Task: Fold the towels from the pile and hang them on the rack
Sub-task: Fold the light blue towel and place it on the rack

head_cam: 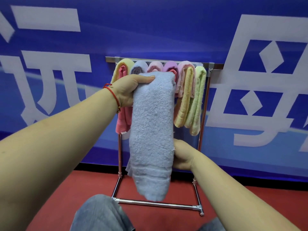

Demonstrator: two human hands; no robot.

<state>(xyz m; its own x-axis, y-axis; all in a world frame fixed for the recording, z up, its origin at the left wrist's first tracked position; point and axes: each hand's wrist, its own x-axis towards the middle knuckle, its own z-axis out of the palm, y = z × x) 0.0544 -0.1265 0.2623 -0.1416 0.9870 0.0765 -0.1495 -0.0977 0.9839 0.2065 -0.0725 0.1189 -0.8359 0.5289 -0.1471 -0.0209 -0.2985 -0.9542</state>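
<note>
From the head view, I am at the hanging step. My left hand [131, 90] grips the top fold of the blue towel [152, 130], thumb curled over its upper edge, holding it up in front of the rack [202, 124]. My right hand [182, 155] holds the towel's lower right edge; its fingers are hidden behind the cloth. The towel hangs folded long, just in front of the top bar [160, 60], not yet over it.

Next, I judge, I must lift the fold above the bar and find a gap, which looks tight, since the bar is crowded.

Counted: one towel in hand; about six folded bundles on the bar, some with a second towel tucked inside, so the exact towel count I cannot tell. One rack. The pile is out of view.
</note>
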